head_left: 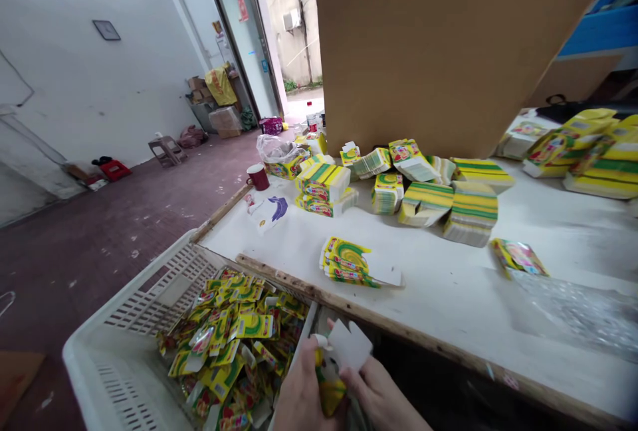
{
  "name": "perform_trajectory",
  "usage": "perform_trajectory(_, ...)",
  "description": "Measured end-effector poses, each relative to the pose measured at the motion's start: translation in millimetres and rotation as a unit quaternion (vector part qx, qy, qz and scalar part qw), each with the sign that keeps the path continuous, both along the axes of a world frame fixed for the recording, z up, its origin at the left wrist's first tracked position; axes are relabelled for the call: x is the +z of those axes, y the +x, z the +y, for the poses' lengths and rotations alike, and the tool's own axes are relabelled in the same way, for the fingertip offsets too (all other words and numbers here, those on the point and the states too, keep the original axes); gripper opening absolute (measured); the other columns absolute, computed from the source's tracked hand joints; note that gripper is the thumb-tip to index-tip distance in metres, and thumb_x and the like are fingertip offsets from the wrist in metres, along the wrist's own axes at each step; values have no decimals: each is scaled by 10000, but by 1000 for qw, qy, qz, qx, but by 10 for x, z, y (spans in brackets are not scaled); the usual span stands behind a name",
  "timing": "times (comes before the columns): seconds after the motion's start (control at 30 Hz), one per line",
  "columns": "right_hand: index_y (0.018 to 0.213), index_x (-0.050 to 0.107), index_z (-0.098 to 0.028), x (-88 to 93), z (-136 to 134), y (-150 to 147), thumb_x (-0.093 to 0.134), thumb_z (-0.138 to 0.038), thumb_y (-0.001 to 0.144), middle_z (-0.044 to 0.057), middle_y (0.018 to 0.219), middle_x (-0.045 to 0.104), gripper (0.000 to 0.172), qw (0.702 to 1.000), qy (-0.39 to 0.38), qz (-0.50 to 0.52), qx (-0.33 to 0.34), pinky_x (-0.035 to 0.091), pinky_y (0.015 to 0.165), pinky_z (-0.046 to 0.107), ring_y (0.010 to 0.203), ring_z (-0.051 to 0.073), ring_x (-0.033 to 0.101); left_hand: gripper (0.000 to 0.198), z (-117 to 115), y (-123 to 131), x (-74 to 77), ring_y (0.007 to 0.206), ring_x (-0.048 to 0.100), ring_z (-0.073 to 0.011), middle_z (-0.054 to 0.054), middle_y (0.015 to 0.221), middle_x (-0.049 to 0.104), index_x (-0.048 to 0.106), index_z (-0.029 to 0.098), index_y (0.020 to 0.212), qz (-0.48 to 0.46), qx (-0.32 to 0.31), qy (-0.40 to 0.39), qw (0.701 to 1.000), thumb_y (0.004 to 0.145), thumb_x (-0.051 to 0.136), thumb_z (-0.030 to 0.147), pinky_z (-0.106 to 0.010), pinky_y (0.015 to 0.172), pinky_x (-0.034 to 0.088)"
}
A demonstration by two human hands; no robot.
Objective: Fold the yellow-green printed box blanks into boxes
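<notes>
My left hand [302, 388] is closed around a small yellow and green carton [331, 396] at the bottom of the view, just in front of the table edge. White inner flaps of cardboard [350, 344] stand up from between the hands. My right hand [381, 394] pinches this white card from the right side. Whether the flaps and the yellow part are one piece is hard to tell, as fingers cover the join. On the table ahead lies a small fanned stack of flat yellow cartons [349, 261].
Left of my hands, a white plastic basket [134, 305] holds many small cartons. Bundled carton stacks [471, 212] line the white table [428, 298] before a large cardboard sheet [423, 52]. A red mug [258, 177] stands near the left corner; clear plastic [573, 311] lies right.
</notes>
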State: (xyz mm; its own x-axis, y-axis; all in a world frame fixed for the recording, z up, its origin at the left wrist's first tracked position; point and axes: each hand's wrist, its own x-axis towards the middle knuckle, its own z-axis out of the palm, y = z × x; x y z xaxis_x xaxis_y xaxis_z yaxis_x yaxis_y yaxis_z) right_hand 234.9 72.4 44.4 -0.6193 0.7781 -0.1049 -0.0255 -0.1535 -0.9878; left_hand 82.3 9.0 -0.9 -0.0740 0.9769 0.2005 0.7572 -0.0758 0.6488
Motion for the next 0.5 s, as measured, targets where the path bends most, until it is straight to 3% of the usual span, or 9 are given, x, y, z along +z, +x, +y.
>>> perform_trajectory(0.07,1448,367,-195,-34,-42,-11,534,-418,867,126,1431,474,643,995,94,-32,24,319,1106,423,1329,285,419,736,12,-40,-61,1051,633,-305,-185,1159,616,281,134,1376,-5,-42,3,999,711,583,223,-412,862,540)
perform_trajectory(0.13,1474,305,-220,-65,-68,-31,487,-302,896,111,1448,454,612,985,163,-52,32,334,1102,389,1319,247,439,672,25,-47,-93,1090,618,-304,-183,1181,610,345,150,1371,4,-66,-2,998,730,545,173,-425,909,524)
perform_trajectory(0.27,1377,484,-273,-153,-38,-28,408,-198,912,93,1323,580,477,974,223,-37,-19,441,1022,326,1203,208,563,619,15,30,-31,1119,594,-322,-199,1227,573,426,131,1306,-5,30,-4,1000,701,553,167,-453,926,511)
perform_trajectory(0.37,1357,509,-281,-244,-9,28,415,-199,919,94,1396,519,456,966,240,-73,-68,416,1048,345,1272,223,505,624,-24,74,96,1113,592,-316,-180,1204,590,435,129,1263,-31,93,11,995,657,569,193,-449,919,508)
perform_trajectory(0.5,1359,508,-277,-237,17,123,468,-209,911,110,1542,292,454,947,293,-132,24,351,1087,369,1377,264,351,495,-56,39,314,967,666,-252,-105,1057,681,532,180,1143,-66,66,12,996,659,608,255,-338,832,544)
